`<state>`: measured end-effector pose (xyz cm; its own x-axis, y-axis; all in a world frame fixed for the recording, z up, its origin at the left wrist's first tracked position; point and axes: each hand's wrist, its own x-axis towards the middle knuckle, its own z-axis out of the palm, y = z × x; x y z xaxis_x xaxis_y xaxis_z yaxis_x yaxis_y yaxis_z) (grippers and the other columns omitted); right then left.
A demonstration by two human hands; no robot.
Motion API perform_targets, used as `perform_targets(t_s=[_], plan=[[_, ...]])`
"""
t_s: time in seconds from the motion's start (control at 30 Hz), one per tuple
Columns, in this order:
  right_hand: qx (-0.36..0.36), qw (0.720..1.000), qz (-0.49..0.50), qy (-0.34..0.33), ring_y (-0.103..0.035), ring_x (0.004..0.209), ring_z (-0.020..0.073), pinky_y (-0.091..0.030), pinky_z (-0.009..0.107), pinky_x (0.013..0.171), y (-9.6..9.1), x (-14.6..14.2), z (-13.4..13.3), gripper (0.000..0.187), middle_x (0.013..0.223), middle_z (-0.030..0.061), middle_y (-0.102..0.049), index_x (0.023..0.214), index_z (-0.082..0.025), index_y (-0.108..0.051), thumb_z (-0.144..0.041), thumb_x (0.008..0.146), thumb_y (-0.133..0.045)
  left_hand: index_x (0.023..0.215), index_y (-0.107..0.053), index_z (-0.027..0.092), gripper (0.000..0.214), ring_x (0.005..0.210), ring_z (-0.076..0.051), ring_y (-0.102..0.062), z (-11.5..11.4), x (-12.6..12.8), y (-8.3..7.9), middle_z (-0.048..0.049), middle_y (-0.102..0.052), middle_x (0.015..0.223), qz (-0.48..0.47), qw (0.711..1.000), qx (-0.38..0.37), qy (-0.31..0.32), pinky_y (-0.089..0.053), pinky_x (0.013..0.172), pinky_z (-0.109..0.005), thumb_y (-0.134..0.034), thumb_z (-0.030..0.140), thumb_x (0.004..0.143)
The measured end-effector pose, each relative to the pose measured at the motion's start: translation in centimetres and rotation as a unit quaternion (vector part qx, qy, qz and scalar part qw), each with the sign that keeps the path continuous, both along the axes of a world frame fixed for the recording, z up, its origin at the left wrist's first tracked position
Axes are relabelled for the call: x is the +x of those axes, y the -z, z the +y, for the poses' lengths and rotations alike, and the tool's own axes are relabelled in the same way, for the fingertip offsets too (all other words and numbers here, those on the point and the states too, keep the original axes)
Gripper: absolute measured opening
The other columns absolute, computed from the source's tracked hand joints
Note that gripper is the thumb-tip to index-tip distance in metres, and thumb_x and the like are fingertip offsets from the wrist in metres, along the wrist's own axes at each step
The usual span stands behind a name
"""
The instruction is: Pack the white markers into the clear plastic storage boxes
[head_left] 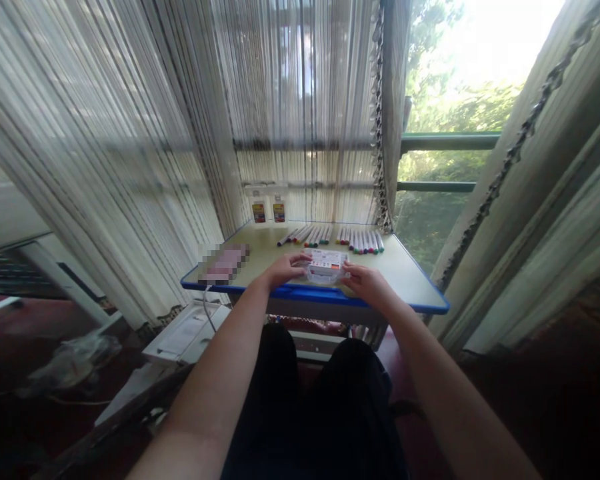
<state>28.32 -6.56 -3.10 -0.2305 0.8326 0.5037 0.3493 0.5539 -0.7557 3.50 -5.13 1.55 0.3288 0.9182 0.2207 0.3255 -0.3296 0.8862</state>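
Observation:
Between my two hands is a clear plastic case (326, 265) with a printed label, at the near middle of the desk. My left hand (287, 268) grips its left side, the fingers reaching over the edge. On the right side, the fingers of my right hand (363, 278) are closed on the case's edge. Just beyond it lie marker pens in two groups: a slanted left group (307, 235) and a right group (363, 240) side by side. Their caps are of several colours and point toward me.
The desk (410, 280) has a blue rim. At its left lies a blurred pink flat object (225, 263) with a white cable (207, 310). Two small labelled packs (269, 212) stand at the back edge. Below left is an open white box (185, 333). Curtains (300, 100) hang behind.

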Motion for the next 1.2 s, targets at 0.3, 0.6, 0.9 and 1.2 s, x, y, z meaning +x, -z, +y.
perform_targets(t_s=[0.3, 0.6, 0.9, 1.2], plan=[[-0.006, 0.996, -0.067, 0.058, -0.069, 0.09, 0.0241, -0.055, 0.034, 0.086, -1.9, 0.2, -1.8, 0.028, 0.111, 0.007, -0.068, 0.098, -0.017, -0.072, -0.032, 0.073, -0.067, 0.113, -0.062, 0.019, 0.065, 0.132, -0.025, -0.038, 0.2, -1.1, 0.0, -0.0108, -0.044, 0.141, 0.013, 0.996, -0.036, 0.085, -0.028, 0.109, -0.038, -0.082, 0.024, 0.051], [0.008, 0.993, -0.076, 0.088, -0.069, 0.089, 0.023, -0.055, 0.032, 0.084, -2.2, -0.4, -2.4, 0.028, 0.109, 0.0091, -0.068, 0.098, -0.015, -0.072, -0.031, 0.075, -0.065, 0.113, -0.063, 0.02, 0.064, 0.13, -0.026, -0.04, -0.1, -1.1, -0.3, -0.0087, -0.047, 0.139, -0.003, 0.994, -0.058, 0.09, -0.026, 0.111, -0.039, -0.082, 0.023, 0.051], [0.132, 0.96, -0.186, 0.164, -0.068, 0.09, 0.0229, -0.053, 0.033, 0.083, -1.4, -1.3, -2.6, 0.028, 0.114, 0.013, -0.067, 0.102, -0.016, -0.07, -0.026, 0.081, -0.054, 0.109, -0.065, 0.02, 0.066, 0.131, -0.027, -0.039, 0.0, -1.3, -0.3, -0.01, -0.043, 0.142, -0.033, 0.991, -0.083, 0.097, -0.025, 0.111, -0.039, -0.083, 0.015, 0.045], [0.145, 0.95, -0.226, 0.158, -0.068, 0.078, 0.0188, -0.05, 0.028, 0.073, -1.8, -1.1, -2.6, 0.028, 0.098, 0.011, -0.072, 0.103, -0.017, -0.068, -0.029, 0.084, -0.051, 0.11, -0.065, 0.02, 0.061, 0.133, -0.027, -0.037, -0.3, -1.3, -0.4, -0.0098, -0.043, 0.142, -0.02, 0.995, -0.053, 0.085, -0.026, 0.111, -0.038, -0.081, 0.02, 0.051]])
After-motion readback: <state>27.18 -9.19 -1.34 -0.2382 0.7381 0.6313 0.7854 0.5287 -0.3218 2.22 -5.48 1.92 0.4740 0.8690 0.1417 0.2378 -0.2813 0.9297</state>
